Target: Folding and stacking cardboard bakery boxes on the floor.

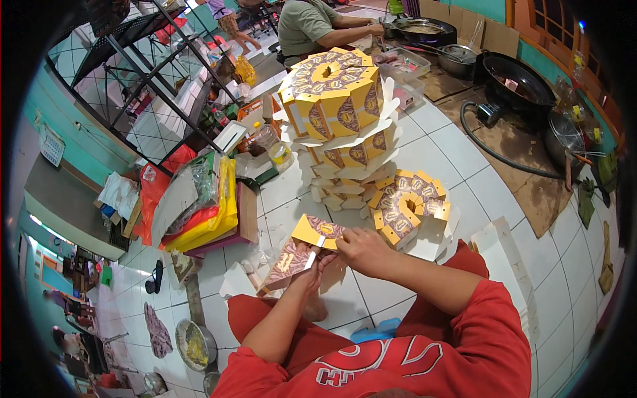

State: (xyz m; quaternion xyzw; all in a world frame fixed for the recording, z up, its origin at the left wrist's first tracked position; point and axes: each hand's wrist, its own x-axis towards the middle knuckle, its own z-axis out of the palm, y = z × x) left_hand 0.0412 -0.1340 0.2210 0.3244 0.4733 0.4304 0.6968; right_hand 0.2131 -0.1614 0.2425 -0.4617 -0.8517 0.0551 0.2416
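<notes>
In front of my lap, a yellow and brown patterned wedge carton (296,263) is partly flat, with white strips at its fold. My left hand (314,264) grips it from underneath, fingers partly hidden. My right hand (358,247) is closed on its right end, thumb and fingers at the yellow panel. Just beyond, a ring of folded yellow wedge boxes (391,199) sits on a white board. Behind that stands a tall stack of similar box rings (328,106) on white layers. White card pieces (235,282) lie beside my left forearm.
Colourful bags (199,217) pile at left, near bottles (277,154). A metal bowl (196,345) sits at lower left. Black pans (514,79) and a hose stand on cardboard (506,169) at right. A person in green (305,30) works beyond the stack. A white carton (501,265) lies right of my knee.
</notes>
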